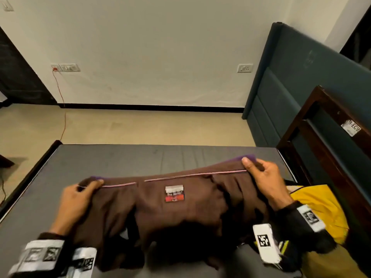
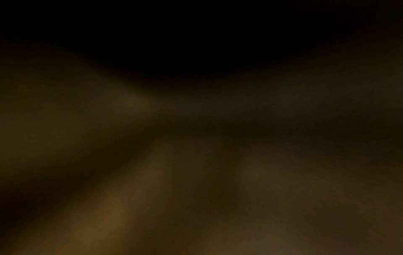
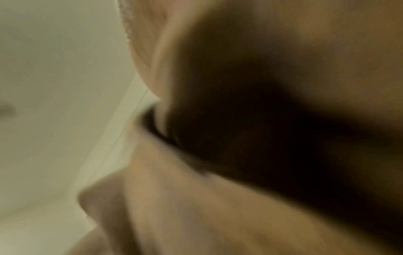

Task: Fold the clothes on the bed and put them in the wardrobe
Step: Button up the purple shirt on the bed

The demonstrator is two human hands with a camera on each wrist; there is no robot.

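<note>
Left hand [image 1: 77, 194] and right hand [image 1: 261, 175] each pinch an end of the brown garment's [image 1: 176, 209] piped top edge, stretched taut just above the grey mattress [image 1: 120, 157]. Risk: loose lower cloth bunches, fold goes crooked; yellow garment [image 1: 319, 205] just beside could snag. Wrist views too blurred.

Bed with a bare grey mattress [image 1: 140, 157] set in a dark wooden frame [image 1: 30, 171]. A dark brown garment with a purple lining and a red-and-white sewn label [image 1: 180, 207] lay spread across the near half of the mattress. A yellow garment [image 1: 319, 205] lay just beside it at the right edge, against the dark wooden headboard [image 1: 321, 141].
</note>
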